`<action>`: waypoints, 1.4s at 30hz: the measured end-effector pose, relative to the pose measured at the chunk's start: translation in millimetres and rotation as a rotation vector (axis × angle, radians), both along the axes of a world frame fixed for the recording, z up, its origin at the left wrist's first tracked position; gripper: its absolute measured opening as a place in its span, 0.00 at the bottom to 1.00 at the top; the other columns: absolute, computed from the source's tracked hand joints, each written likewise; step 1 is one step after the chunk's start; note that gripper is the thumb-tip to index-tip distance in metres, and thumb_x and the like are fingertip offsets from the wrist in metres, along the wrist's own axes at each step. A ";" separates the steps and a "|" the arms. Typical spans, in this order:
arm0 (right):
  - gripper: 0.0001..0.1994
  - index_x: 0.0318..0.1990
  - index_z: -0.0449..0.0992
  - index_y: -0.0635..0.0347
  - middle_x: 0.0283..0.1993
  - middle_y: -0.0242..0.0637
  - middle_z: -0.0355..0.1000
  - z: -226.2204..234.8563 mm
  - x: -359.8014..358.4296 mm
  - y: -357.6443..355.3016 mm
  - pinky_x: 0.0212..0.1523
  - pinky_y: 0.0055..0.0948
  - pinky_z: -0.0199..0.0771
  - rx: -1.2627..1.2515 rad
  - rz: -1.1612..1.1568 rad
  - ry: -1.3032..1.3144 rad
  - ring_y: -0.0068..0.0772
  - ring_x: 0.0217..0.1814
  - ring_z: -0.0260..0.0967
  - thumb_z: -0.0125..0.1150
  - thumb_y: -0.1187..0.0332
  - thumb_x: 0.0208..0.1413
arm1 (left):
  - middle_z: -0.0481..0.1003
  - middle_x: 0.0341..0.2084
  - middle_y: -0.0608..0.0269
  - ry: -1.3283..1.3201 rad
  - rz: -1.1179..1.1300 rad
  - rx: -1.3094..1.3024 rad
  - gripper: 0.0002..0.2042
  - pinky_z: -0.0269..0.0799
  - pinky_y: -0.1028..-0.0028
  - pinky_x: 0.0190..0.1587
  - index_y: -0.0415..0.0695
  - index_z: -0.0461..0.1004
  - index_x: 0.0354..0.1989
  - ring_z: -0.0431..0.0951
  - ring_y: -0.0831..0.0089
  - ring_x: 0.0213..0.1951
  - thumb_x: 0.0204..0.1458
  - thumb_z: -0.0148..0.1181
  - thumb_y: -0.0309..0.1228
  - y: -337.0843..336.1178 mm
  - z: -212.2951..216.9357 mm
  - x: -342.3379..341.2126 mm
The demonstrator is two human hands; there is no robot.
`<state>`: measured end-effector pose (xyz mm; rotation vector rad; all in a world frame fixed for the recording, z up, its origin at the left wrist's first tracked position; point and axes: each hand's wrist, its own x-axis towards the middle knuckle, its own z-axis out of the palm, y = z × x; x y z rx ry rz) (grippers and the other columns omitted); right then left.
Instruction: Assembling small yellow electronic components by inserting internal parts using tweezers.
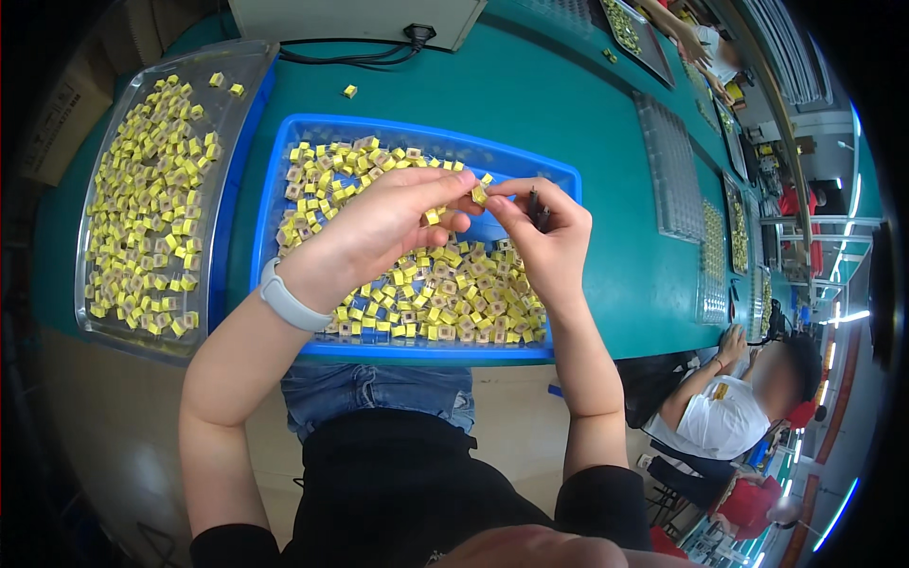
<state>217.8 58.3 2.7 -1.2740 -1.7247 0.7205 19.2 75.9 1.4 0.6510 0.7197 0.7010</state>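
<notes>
Over the blue tray (421, 352), my two hands meet at a small yellow-wrapped transformer (479, 196). My left hand (379, 222) pinches it from the left, fingers curled. Another small yellow transformer (433, 217) shows at my left fingers. My right hand (554, 237) touches the pinched piece with thumb and forefinger from the right. A slim black tool (539, 208) is tucked in my right hand; its kind is mostly hidden. Beneath the hands, many loose yellow transformers (454, 293) with tan cores and thin pins lie jumbled in the tray.
A second tray (213, 275), clear-lined, with many more transformers stands at left. One loose transformer (350, 91) lies on the green table (492, 90). A pale box with a black plug (419, 36) is behind. Clear plastic trays (670, 170) and a co-worker (724, 417) are at right.
</notes>
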 end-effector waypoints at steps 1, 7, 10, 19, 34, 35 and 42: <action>0.03 0.35 0.81 0.64 0.30 0.26 0.74 -0.7 0.8 0.0 0.28 0.16 0.59 0.000 -0.001 0.000 0.12 0.28 0.63 0.68 0.78 0.53 | 0.75 0.37 0.68 0.000 -0.001 0.000 0.16 0.69 0.84 0.33 0.39 0.75 0.48 0.74 0.85 0.36 0.62 0.58 0.40 0.2 -0.5 0.0; 0.05 0.39 0.80 0.66 0.30 0.27 0.73 -1.6 3.1 -1.3 0.28 0.15 0.58 0.099 0.069 -0.019 0.12 0.29 0.62 0.66 0.77 0.56 | 0.75 0.42 0.65 -0.122 -0.039 -0.023 0.14 0.74 0.83 0.42 0.38 0.74 0.50 0.77 0.80 0.44 0.62 0.59 0.35 1.5 -4.3 -2.4; 0.07 0.44 0.76 0.66 0.28 0.26 0.67 4.0 -5.9 -4.8 0.27 0.16 0.57 -0.002 -0.006 0.060 0.13 0.28 0.59 0.61 0.73 0.61 | 0.75 0.42 0.62 -0.146 0.066 -0.015 0.15 0.75 0.80 0.49 0.35 0.71 0.52 0.78 0.76 0.47 0.62 0.59 0.32 1.5 -4.5 -1.9; 0.08 0.44 0.72 0.66 0.33 0.34 0.74 -7.6 -1.7 -2.0 0.32 0.20 0.68 0.098 -0.007 -0.088 0.19 0.33 0.69 0.60 0.71 0.62 | 0.75 0.47 0.57 -0.159 0.172 0.112 0.16 0.72 0.77 0.56 0.34 0.69 0.54 0.76 0.74 0.50 0.61 0.59 0.29 3.6 -0.7 -1.7; 0.08 0.41 0.77 0.66 0.34 0.35 0.75 -6.2 -1.9 -3.0 0.31 0.20 0.70 0.279 -0.031 -0.261 0.20 0.32 0.72 0.68 0.75 0.55 | 0.75 0.43 0.60 -0.072 0.136 0.184 0.15 0.72 0.78 0.52 0.36 0.71 0.53 0.76 0.77 0.47 0.61 0.59 0.31 -0.5 6.9 0.2; 0.08 0.41 0.77 0.66 0.34 0.35 0.75 -5.9 -2.7 -3.4 0.30 0.20 0.70 0.259 -0.031 -0.246 0.21 0.31 0.72 0.68 0.75 0.55 | 0.75 0.40 0.63 -0.073 0.153 0.151 0.14 0.72 0.80 0.46 0.36 0.72 0.51 0.75 0.79 0.43 0.63 0.57 0.33 -0.1 8.9 -0.2; 0.09 0.40 0.78 0.66 0.33 0.36 0.76 -3.1 -2.9 -4.3 0.30 0.21 0.70 0.203 -0.018 -0.201 0.23 0.30 0.71 0.69 0.74 0.54 | 0.69 0.29 0.69 -0.100 0.094 0.114 0.15 0.59 0.85 0.24 0.37 0.73 0.47 0.64 0.88 0.25 0.65 0.51 0.38 3.6 6.3 -3.5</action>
